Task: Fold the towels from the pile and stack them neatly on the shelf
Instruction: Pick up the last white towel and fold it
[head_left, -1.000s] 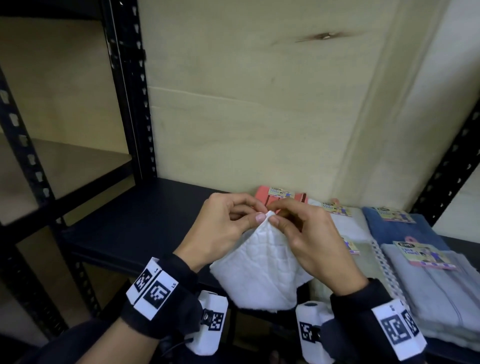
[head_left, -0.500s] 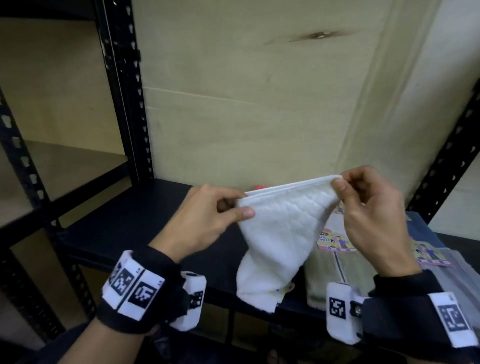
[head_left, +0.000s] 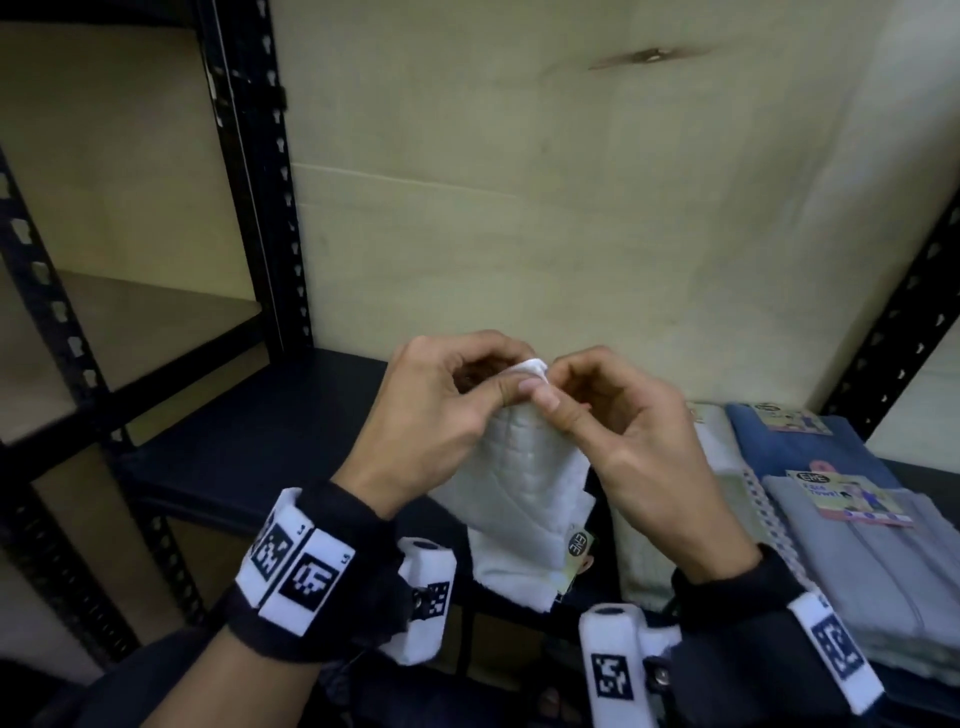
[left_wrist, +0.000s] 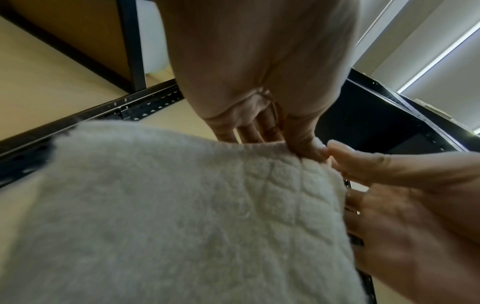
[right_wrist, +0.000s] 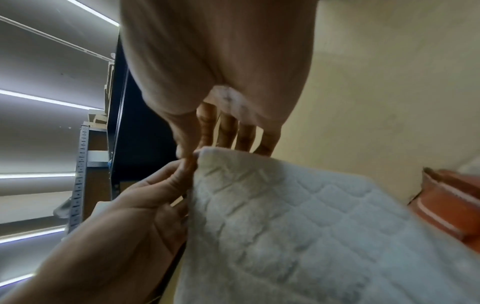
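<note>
Hands came back together, so the top corners of the white towel (head_left: 524, 499) now meet.
Left hand (head_left: 441, 415) and right hand (head_left: 618, 431) both pinch those corners, towel hanging over the shelf (head_left: 291, 421) edge; I'd match edges before lowering, stacked towels (head_left: 852, 551) lie beyond.
</note>
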